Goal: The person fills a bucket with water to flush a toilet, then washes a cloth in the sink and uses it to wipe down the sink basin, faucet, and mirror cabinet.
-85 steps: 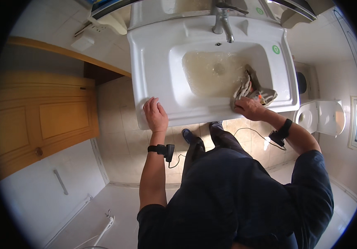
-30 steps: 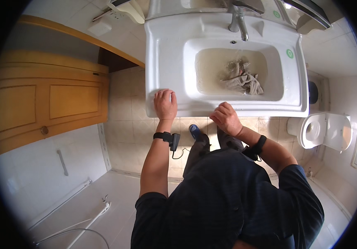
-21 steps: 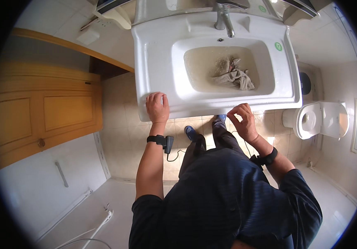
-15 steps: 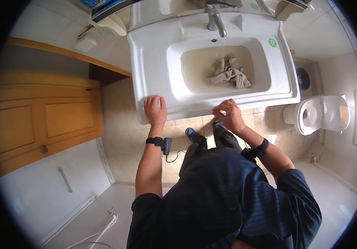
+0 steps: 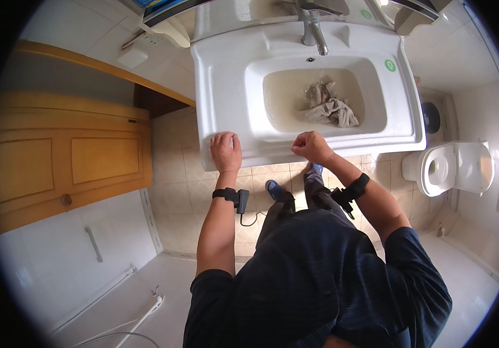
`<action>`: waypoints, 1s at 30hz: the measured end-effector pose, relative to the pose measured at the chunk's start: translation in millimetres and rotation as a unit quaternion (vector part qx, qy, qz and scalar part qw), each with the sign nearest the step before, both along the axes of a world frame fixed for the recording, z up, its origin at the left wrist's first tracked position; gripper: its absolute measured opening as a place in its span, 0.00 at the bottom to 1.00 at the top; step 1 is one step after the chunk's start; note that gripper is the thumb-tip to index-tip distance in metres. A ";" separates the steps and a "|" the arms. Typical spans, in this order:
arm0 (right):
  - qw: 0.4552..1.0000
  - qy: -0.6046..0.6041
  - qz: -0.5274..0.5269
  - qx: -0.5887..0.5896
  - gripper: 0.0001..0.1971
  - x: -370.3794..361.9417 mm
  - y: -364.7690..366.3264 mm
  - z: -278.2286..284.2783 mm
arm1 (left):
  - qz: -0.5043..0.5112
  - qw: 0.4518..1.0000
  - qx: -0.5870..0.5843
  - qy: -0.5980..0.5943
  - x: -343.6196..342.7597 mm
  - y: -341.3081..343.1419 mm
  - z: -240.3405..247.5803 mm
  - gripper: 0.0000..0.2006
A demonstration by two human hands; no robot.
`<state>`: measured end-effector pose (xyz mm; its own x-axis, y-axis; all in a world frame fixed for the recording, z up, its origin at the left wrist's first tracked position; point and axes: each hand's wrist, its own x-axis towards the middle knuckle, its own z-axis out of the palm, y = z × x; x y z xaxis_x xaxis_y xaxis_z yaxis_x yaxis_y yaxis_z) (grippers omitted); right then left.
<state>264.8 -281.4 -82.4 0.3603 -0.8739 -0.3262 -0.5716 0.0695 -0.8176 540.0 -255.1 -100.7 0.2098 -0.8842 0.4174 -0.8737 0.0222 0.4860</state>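
A white washbasin (image 5: pixel 220 95) is in front of me, with cloudy, pale brownish water (image 5: pixel 281 95) in its bowl. A grey-beige cloth (image 5: pixel 336 111) lies bunched and partly sunk at the bowl's right side. My left hand (image 5: pixel 226 152) rests on the basin's front left rim, open, its fingers laid over the edge. Over the front rim, below the bowl, my right hand (image 5: pixel 313 147) is closed with the fingers curled in. Whatever it may hold is hidden. The chrome faucet (image 5: pixel 314 35) stands behind the bowl, apart from both hands.
A mirror (image 5: pixel 243 11) and shelf brackets are behind the basin. A toilet (image 5: pixel 438 168) with its lid raised stands to the right. On the left is an orange-brown wooden cabinet (image 5: pixel 95 159). Black straps with small devices (image 5: pixel 242 200) sit on my forearms, a cable hanging from the left.
My right hand has risen a little over the front rim, and its fingers have curled shut. My left hand stays on the rim. The whole view has shifted slightly.
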 end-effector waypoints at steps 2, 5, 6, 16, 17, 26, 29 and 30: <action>0.999 -0.032 -0.015 0.009 0.10 -13.3 2.1 5.7 | -0.008 1.000 -0.003 0.000 1.7 0.4 -0.8 0.03; 0.995 -0.076 -0.039 0.044 0.10 -34.5 6.1 28.1 | 0.010 1.000 0.003 -0.010 5.5 3.6 -3.4 0.03; 0.995 -0.074 -0.046 0.042 0.10 -40.5 8.1 35.5 | 0.003 1.000 0.001 -0.007 6.9 3.9 -4.1 0.03; 0.982 -0.069 -0.176 -0.017 0.08 -139.2 61.2 85.2 | -0.024 0.999 -0.023 0.000 14.5 3.1 -27.8 0.03; 0.981 -0.063 -0.183 -0.014 0.08 -155.5 70.8 87.0 | -0.023 1.000 -0.001 0.003 14.0 5.3 -26.7 0.04; 0.967 0.027 -0.244 0.072 0.08 -313.8 155.2 111.3 | -0.087 0.995 -0.036 -0.026 -7.3 4.7 -7.8 0.04; 0.962 0.043 -0.261 0.060 0.07 -380.9 139.3 115.9 | -0.109 0.992 -0.054 -0.036 -57.0 -0.5 9.5 0.05; 0.959 0.064 -0.272 0.049 0.07 -402.5 127.1 123.1 | -0.130 0.989 -0.064 -0.029 -83.1 -3.3 17.8 0.05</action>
